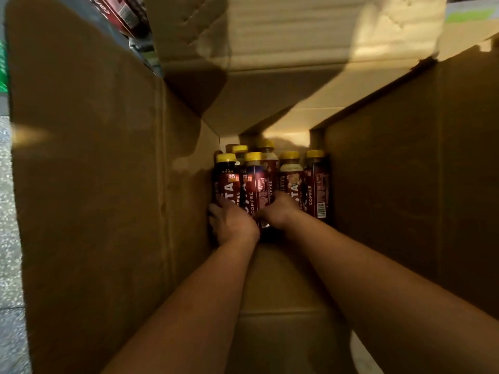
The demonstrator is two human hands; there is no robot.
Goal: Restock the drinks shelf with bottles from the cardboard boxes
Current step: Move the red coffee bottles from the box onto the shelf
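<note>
- I am looking straight down into a deep cardboard box point(108, 184), with both bare forearms reaching to its bottom.
- A cluster of Costa Coffee bottles point(316, 182) with yellow caps stands upright at the far end of the box floor, packed close together.
- My left hand point(233, 225) sits low against the left wall, its fingers curled round the base of the leftmost bottle point(226, 182).
- My right hand point(278, 210) is curled against the right side of the second bottle point(258, 184), gripping it low. The fingertips are hidden between it and its neighbour.
- The two hands are nearly touching.
- An open flap point(270, 36) stands up at the far edge.
- Speckled floor point(8, 211) shows at the left, outside the box.
</note>
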